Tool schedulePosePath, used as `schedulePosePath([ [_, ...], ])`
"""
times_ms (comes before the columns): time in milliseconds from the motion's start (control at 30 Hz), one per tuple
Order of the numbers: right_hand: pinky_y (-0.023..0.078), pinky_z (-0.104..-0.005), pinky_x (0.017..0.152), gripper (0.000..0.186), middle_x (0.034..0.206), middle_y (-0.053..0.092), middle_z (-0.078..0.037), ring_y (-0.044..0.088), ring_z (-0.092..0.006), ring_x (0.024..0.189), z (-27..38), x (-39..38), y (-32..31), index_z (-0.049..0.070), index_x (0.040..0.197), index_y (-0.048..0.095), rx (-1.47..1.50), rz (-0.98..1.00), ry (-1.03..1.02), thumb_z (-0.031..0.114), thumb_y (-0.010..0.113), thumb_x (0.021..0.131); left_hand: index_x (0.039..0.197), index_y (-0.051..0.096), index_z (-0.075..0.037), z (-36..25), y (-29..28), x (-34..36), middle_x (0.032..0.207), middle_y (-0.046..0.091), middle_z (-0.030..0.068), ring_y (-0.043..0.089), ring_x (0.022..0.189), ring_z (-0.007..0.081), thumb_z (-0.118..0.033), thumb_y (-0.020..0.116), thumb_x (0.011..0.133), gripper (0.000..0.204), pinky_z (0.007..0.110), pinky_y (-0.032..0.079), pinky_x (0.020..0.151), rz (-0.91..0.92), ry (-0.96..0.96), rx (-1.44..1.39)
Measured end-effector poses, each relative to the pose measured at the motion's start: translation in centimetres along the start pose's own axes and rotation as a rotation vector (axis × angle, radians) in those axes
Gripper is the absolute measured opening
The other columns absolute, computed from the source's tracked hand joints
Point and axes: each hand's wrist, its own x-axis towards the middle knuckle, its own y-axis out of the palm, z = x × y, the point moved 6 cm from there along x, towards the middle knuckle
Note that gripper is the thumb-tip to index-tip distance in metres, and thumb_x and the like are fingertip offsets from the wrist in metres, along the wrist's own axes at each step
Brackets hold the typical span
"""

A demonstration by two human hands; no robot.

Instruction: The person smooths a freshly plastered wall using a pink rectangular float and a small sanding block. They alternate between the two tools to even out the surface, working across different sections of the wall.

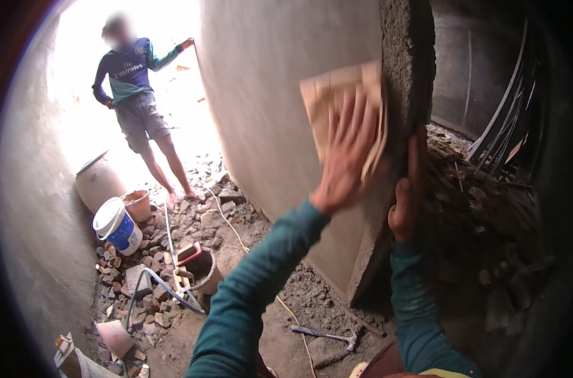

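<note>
With its fingers stretched over it, my left hand (348, 154) holds a folded sheet of brown paper (316, 94) flat against the smooth grey plastered wall (261, 82). The paper's edges and the hand are slightly blurred. Lower and to the right, my right hand (402, 211) lies along the wall's rough end (407, 57), fingers extended upward and thumb apart. Nothing shows in that hand, though it is partly in shadow. A claw hammer (324, 335) lies on the ground below, near the wall's foot.
Another person (138, 88) stands at the bright opening, one hand at the wall's far edge. Rubble (154, 271) covers the ground at left, around a white-and-blue bucket (118, 227), a pail with tools (206, 274) and a hose (166, 286). Long strips (504, 107) lean at right.
</note>
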Motion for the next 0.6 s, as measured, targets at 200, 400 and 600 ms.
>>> schedulePosePath([
  [200, 0.014, -0.0493, 0.134, 0.078, 0.177, 0.024, -0.024, 0.02, -0.0379, 0.165, 0.2, 1.6, -2.0, -0.006, 0.168, 0.028, -0.017, -0.011, -0.034, 0.052, 0.028, 0.116, 0.172, 0.014, 0.002, 3.8, -0.3, -3.8, 0.18, 0.011, 0.0253, 0.001, 0.168, 0.0404, -0.047, 0.045, 0.11, 0.084, 0.056, 0.0, 0.134, -0.012, -0.177, 0.005],
  [400, 0.014, -0.0474, 0.134, 0.074, 0.178, 0.023, -0.02, 0.019, -0.034, 0.166, -1.3, 4.2, -2.4, 0.0, 0.171, 0.022, -0.037, -0.183, 0.123, 0.048, 0.033, 0.116, 0.172, 0.019, -0.002, 3.8, -3.7, 11.7, 0.18, 0.014, 0.0232, 0.006, 0.167, 0.0422, -0.039, 0.05, 0.109, 0.08, 0.057, 0.002, 0.133, -0.113, 0.01, 0.016],
  [600, 0.015, -0.0492, 0.134, 0.08, 0.177, 0.024, -0.024, 0.02, -0.0387, 0.165, -2.8, 4.4, -1.2, -0.002, 0.17, 0.022, -0.035, -0.091, 0.091, 0.053, 0.04, 0.114, 0.172, 0.019, 0.001, 2.1, -1.6, 0.1, 0.18, 0.014, 0.0246, 0.005, 0.168, 0.0422, -0.038, 0.053, 0.107, 0.083, 0.057, -0.001, 0.133, 0.062, 0.043, -0.016],
])
